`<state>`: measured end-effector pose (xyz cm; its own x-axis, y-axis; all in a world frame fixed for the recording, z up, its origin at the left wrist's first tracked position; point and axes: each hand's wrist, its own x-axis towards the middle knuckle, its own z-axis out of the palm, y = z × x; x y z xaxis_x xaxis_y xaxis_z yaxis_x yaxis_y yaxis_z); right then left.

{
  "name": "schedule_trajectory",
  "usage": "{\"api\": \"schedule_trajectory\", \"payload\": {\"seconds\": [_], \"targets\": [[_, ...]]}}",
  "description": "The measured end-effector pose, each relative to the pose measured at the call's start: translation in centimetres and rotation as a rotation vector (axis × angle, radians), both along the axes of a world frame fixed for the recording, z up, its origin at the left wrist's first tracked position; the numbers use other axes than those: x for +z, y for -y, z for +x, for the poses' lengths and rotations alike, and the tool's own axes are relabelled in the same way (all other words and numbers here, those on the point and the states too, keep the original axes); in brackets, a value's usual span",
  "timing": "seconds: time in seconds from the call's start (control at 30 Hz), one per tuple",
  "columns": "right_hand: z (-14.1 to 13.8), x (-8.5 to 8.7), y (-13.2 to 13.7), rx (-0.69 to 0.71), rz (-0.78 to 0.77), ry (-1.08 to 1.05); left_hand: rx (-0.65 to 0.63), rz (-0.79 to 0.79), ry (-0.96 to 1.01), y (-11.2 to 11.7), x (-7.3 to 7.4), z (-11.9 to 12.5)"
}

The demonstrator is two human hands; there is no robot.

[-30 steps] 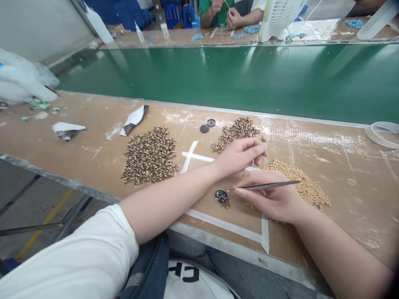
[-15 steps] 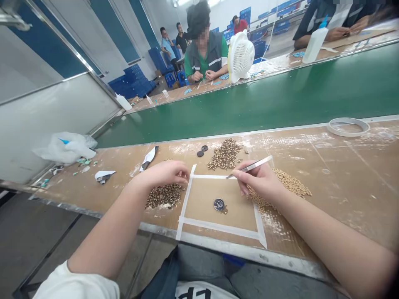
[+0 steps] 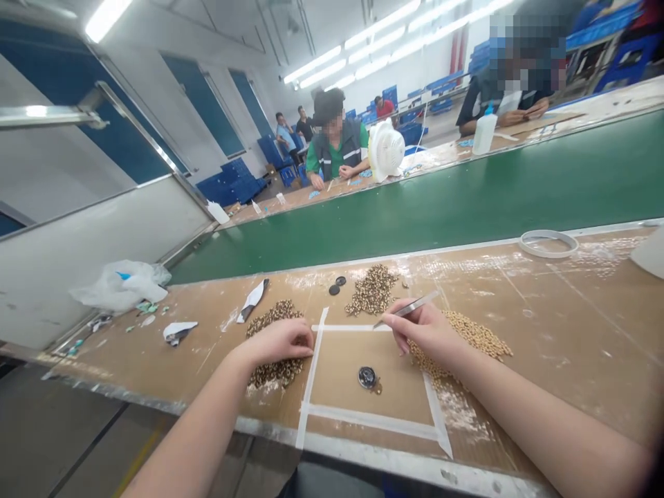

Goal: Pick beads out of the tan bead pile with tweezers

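Note:
My left hand (image 3: 277,340) rests with fingers curled on the left pile of small brown-and-gold parts (image 3: 270,373), beside the white tape square (image 3: 311,366). My right hand (image 3: 428,332) grips metal tweezers (image 3: 407,308), their tip pointing left over the square's top edge. A small round black-and-silver part (image 3: 366,377) lies inside the square, between both hands. A tan pile of small beads (image 3: 474,335) lies under and right of my right hand. Another brown pile (image 3: 373,289) sits farther back.
Two black discs (image 3: 337,285) lie behind the square. A folded paper scrap (image 3: 252,301), a plastic bag (image 3: 122,283) and a tape ring (image 3: 548,243) sit on the brown bench. A green conveyor belt (image 3: 440,200) runs behind it; other people sit across it near a white fan (image 3: 386,149).
My left hand moved from above the round part to the left pile. My right hand lifted the tweezers off the part and back. The view tilted upward.

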<state>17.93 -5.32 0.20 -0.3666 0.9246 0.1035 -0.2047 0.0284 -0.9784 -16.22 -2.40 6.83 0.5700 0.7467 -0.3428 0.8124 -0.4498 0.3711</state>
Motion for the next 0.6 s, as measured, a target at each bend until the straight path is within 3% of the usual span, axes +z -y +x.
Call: {"api": "schedule_trajectory", "payload": {"seconds": [0.17, 0.37, 0.47, 0.6], "targets": [[-0.2, -0.1, -0.4, -0.002, -0.016, 0.027, -0.01, 0.155, -0.14, 1.3, 0.2, 0.8], [-0.5, 0.0, -0.5, -0.016, -0.005, 0.01, -0.042, 0.313, -0.226, 2.7, -0.8, 0.8], [-0.8, -0.2, -0.7, -0.023, -0.014, -0.008, -0.026, 0.376, -0.182, 2.8, -0.9, 0.6], [-1.1, -1.1, -1.3, -0.026, -0.015, -0.061, 0.131, 0.37, 0.035, 2.2, -0.9, 1.6]]}}
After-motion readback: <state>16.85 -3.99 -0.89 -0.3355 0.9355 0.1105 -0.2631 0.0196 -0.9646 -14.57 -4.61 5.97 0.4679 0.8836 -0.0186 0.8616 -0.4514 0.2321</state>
